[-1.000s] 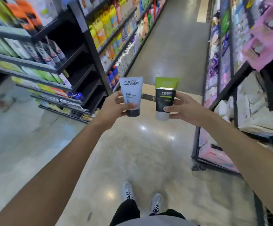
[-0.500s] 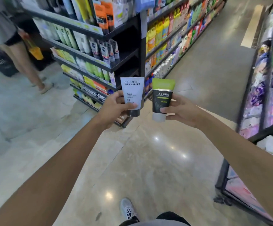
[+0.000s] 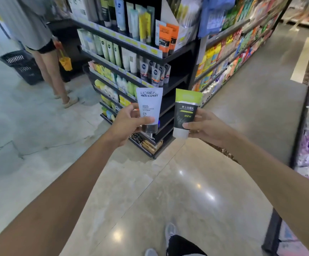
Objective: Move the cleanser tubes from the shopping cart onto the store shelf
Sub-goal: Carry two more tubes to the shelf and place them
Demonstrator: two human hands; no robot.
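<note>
Holding both tubes upright before us, we grip the white cleanser tube in our left hand, thumb curled across its front; our right hand pinches the green-and-black tube just beside it at three o'clock; the store shelf stands beyond at twelve o'clock.

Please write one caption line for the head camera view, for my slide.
Left hand holds a white tube, right hand a green-black tube, facing the store shelf.
</note>
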